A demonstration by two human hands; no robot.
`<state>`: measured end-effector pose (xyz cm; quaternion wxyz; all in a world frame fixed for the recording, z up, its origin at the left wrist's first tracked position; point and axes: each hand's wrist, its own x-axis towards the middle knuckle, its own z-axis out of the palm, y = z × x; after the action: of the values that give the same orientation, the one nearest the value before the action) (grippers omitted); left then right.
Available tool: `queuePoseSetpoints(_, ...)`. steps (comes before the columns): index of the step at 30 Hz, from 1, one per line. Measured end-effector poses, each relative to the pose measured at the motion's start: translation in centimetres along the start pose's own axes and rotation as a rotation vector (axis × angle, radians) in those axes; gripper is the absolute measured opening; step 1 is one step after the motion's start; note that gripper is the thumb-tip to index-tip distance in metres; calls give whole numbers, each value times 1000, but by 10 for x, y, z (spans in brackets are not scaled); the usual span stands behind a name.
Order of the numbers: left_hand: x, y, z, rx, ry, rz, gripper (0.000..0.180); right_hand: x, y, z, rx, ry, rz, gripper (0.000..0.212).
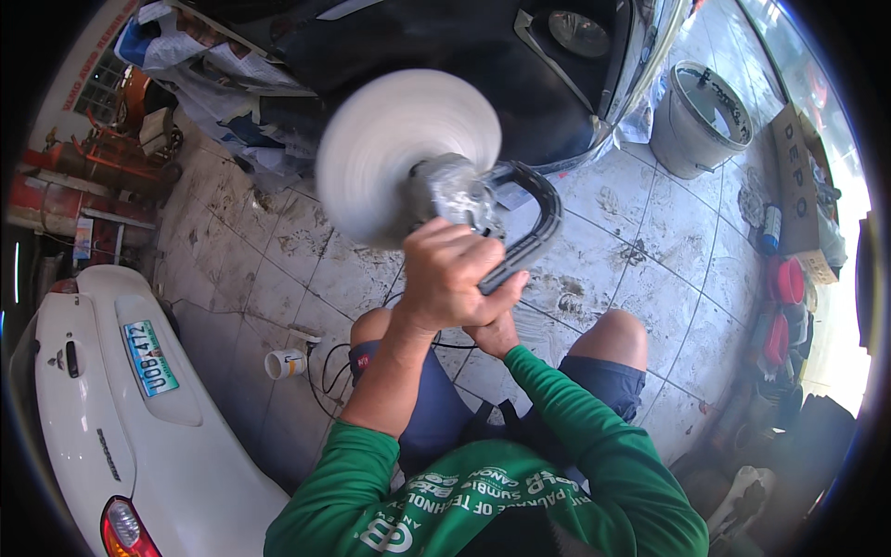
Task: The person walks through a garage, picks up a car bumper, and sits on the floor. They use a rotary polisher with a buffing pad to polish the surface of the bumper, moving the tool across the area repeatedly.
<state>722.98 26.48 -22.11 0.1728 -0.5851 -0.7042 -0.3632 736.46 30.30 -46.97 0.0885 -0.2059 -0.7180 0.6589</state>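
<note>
White and blurred with spin, the round pad (401, 153) of a polisher (455, 195) sits at the centre of the view, facing a dark car panel (445, 46) just above it. The polisher's grey body lies right behind the pad, and a black loop handle (536, 223) curves out from the body to the right. The left hand (450, 274) is clenched around the polisher just below the body, fingers wrapped tight, forearm bare up to a pushed-back green sleeve (343, 473). The right hand (494, 332) is directly under the left one and mostly hidden by it; it appears closed around the polisher's lower end, though the fingers cannot be seen clearly. A black cord (327, 367) loops on the floor below and left of the polisher.

The person crouches in blue shorts, the right knee (617, 334) bare to the lower right of the polisher. The floor (650, 241) is pale tile, smeared and dirty. A small white cup (284, 363) stands on the tiles to the lower left of the polisher, near the cord. Further left is a white car body part (111, 408) with a plate and a red lamp. A grey bucket (701, 116) stands to the upper right of the polisher, beside the car panel, with a cardboard box (798, 176) further right. Crumpled paper sheeting (213, 65) hangs at the upper left.
</note>
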Motion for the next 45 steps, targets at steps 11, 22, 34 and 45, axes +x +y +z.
queuePoseSetpoints(11, -1, 7, 29, -28, -142, 37, 32, -3, 40, 28, 25, 79, -193, 38)
queuePoseSetpoints(22, -4, -1, -30, 135, -115, 5, 25, 13, -24, 35, 155, -160, 116, 37)
queuePoseSetpoints(34, 55, 25, 80, 9, -287, 90, 33, -2, -3, 10, 423, -15, 155, 38)
queuePoseSetpoints(45, 89, 34, 47, 80, -194, 73, 27, -15, -68, -39, 454, -115, 268, 37)
